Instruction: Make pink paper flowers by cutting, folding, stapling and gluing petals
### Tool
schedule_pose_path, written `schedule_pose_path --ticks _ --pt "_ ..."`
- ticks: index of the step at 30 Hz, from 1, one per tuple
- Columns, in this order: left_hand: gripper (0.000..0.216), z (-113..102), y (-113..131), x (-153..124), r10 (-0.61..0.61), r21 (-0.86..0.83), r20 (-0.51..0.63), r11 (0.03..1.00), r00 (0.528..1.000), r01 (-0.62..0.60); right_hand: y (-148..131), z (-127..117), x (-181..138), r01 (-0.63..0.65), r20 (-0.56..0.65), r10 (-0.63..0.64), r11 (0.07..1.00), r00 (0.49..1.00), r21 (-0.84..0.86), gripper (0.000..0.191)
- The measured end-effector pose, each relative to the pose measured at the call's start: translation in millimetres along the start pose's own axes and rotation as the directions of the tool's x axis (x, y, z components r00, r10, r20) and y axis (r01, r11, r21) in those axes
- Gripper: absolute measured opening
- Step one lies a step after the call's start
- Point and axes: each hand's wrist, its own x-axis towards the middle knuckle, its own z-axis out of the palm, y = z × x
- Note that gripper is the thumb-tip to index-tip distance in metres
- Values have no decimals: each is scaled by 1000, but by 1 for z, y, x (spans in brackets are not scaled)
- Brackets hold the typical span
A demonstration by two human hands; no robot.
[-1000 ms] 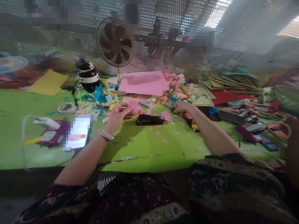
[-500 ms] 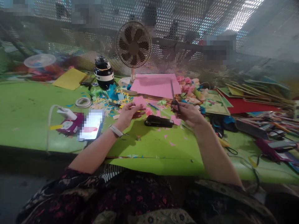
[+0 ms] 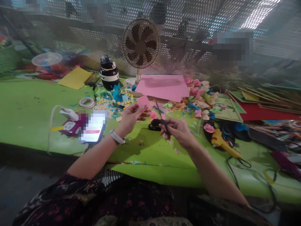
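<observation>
My left hand [image 3: 129,117] pinches a small pink paper piece [image 3: 143,102] and holds it up above the green table [image 3: 30,119]. My right hand [image 3: 176,131] grips a pair of scissors [image 3: 161,116] by the handles, blades pointing up towards the pink piece. A black stapler [image 3: 154,124] lies on the table just behind my right hand. A white watch sits on my left wrist.
A phone [image 3: 94,127] and a charger lie at the left. A small fan [image 3: 141,44], a black bottle [image 3: 108,72], a pink sheet [image 3: 164,86], paper scraps, paper flowers [image 3: 199,91], a tape roll [image 3: 86,102], a yellow glue gun [image 3: 223,142] and paper stacks crowd the back and right.
My right hand picked up the scissors from the table at the right and brought them in towards the pink piece. My left hand lifted the pink piece slightly.
</observation>
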Motion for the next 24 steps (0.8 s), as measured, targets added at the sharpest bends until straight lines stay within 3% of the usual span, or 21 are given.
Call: schedule_pose_path --ticks 6,24 --pt "35 -1 -3 -2 0 13 14 1000 1000 0 -1 7 -2 -34 6 35 998 999 -56 59" --pt "32 2 0 -7 -85 -92 80 991 993 92 2 15 -4 -10 28 12 996 1000 -86 49"
